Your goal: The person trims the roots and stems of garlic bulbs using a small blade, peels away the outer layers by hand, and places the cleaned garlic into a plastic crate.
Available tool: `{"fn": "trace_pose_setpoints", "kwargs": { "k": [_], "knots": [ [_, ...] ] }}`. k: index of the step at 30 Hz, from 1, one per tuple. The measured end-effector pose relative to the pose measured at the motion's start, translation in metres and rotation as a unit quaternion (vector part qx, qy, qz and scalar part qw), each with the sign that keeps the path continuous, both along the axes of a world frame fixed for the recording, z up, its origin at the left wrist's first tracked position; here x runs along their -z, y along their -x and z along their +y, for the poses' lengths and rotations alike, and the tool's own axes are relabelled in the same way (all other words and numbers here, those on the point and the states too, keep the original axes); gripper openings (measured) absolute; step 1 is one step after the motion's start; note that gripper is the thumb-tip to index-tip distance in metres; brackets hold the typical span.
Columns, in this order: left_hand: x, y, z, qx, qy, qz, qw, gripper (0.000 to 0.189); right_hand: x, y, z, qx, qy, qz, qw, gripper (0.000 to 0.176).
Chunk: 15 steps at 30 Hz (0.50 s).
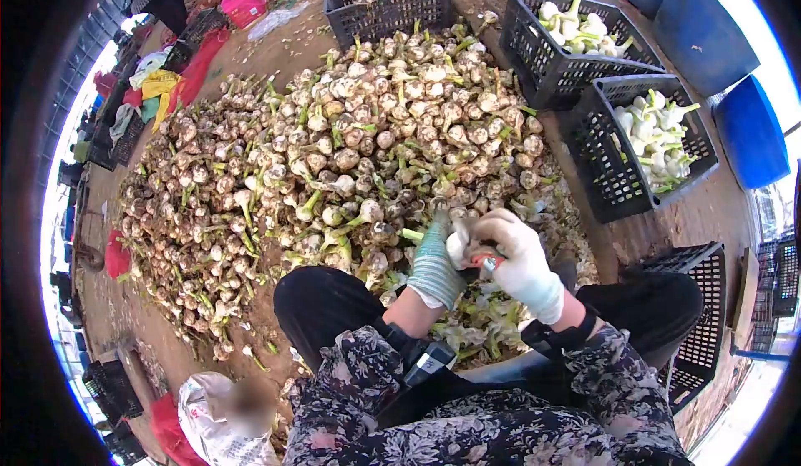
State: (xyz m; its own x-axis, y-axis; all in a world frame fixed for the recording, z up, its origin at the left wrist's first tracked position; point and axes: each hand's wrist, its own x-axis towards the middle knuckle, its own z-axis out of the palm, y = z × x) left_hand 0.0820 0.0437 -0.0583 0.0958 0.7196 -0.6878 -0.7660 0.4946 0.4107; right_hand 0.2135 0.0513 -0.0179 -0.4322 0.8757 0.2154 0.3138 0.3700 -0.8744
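My left hand (pixel 435 264), in a green-and-white striped glove, is closed around a white garlic bulb (pixel 455 247) whose green stem (pixel 411 235) points left. Close against it on the right is my right hand (pixel 524 264) in a white glove. Its fingers are wrapped round a small tool with a red handle (pixel 486 261); the working end is hidden between the hands. Both hands are above my lap, at the near edge of a large heap of unpeeled garlic (pixel 359 145). Peeled skins and leaf scraps (pixel 480 320) lie below them.
Two black crates of cleaned garlic, one farther (pixel 567 74) and one nearer (pixel 622 166), stand to the right. Another crate (pixel 388 7) sits behind the heap, and one (pixel 701 332) lies by my right knee. Blue barrels (pixel 755 132) line the right edge. A white sack (pixel 209 420) is at lower left.
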Motion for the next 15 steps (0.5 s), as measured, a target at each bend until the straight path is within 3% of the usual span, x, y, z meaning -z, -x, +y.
{"fn": "trace_pose_setpoints", "kwargs": {
  "k": [1, 3, 5, 7, 9, 11, 13, 14, 15],
  "knots": [
    [0.012, 0.001, 0.005, -0.001, 0.052, -0.128, 0.990, 0.042, -0.009, 0.002, -0.004, -0.040, -0.040, -0.025, 0.998, 0.025],
    [0.015, 0.016, 0.005, 0.000, 0.033, -0.058, 0.998, 0.047, 0.009, -0.005, -0.017, -0.199, -0.114, -0.133, 0.964, 0.021],
    [0.009, 0.023, 0.004, 0.005, -0.025, -0.100, 0.995, 0.044, 0.022, -0.023, -0.021, -0.229, -0.067, -0.192, 0.952, 0.020],
    [0.014, 0.025, 0.008, 0.008, -0.050, -0.104, 0.993, 0.044, 0.039, -0.040, -0.013, -0.086, 0.030, -0.241, 0.966, 0.028],
    [0.014, 0.012, 0.003, -0.009, -0.043, -0.078, 0.996, 0.043, -0.003, -0.022, -0.005, 0.028, -0.021, -0.069, 0.997, 0.030],
    [0.027, -0.004, 0.004, -0.047, -0.018, -0.029, 0.998, 0.039, 0.001, 0.007, 0.000, 0.088, -0.128, -0.035, 0.987, 0.033],
    [0.085, -0.021, 0.001, -0.105, -0.037, -0.138, 0.984, 0.041, 0.036, 0.029, -0.006, 0.191, -0.164, -0.052, 0.966, 0.029],
    [0.048, -0.022, -0.004, -0.043, 0.019, -0.145, 0.988, 0.042, 0.042, 0.033, 0.000, 0.174, -0.035, -0.018, 0.984, 0.025],
    [0.083, -0.007, -0.010, 0.030, -0.143, -0.227, 0.963, 0.035, 0.046, 0.033, 0.014, 0.165, 0.102, -0.033, 0.980, 0.022]
  ]
}}
